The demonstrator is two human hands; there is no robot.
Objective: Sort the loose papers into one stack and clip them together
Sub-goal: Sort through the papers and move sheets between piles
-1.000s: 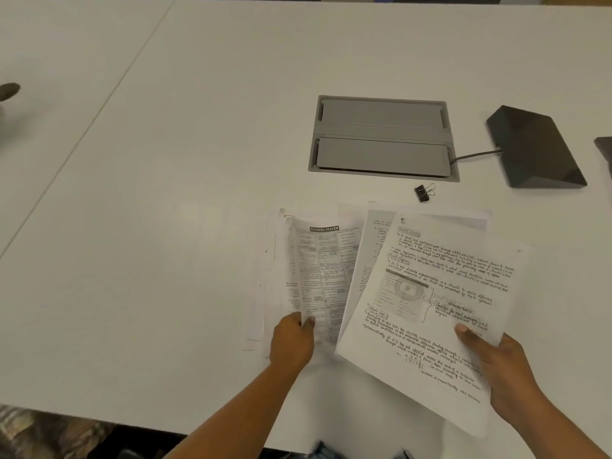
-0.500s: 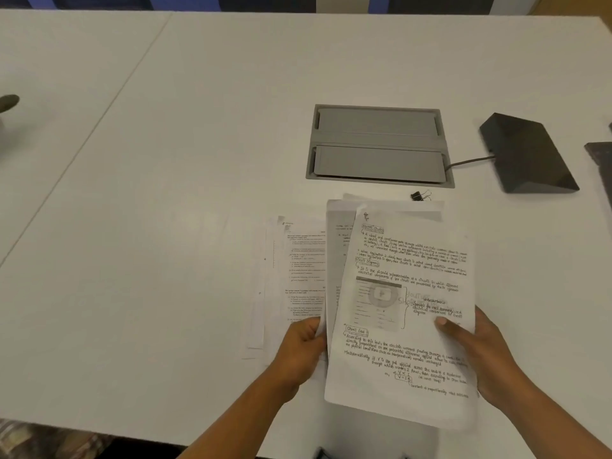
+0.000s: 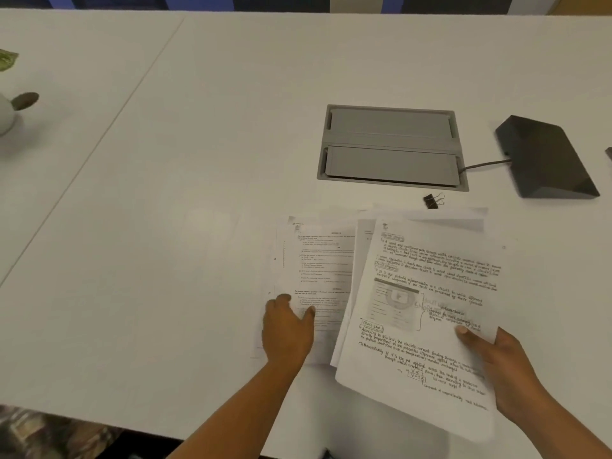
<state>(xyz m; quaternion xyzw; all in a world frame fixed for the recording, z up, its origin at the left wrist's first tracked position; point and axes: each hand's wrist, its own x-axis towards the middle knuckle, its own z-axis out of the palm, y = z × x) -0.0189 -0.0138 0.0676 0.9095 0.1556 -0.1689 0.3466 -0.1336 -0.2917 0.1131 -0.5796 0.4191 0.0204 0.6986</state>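
right hand [image 3: 496, 366] pinching handwritten sheets [image 3: 427, 313], thumb on top. left hand [image 3: 288, 329] pressed flat, fingers together, on printed sheets [image 3: 318, 270] on counter [image 3: 198, 160]. printed sheets best slid under held bundle, edges squared. binder clip [image 3: 430, 201] lying just beyond papers.

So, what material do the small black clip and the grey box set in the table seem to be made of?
The binder clip looks like black painted metal with thin bare wire handles, though it is small and blurred. The grey box has flat matte lids, without shine; that could be painted metal or plastic, and the look leaves it open.
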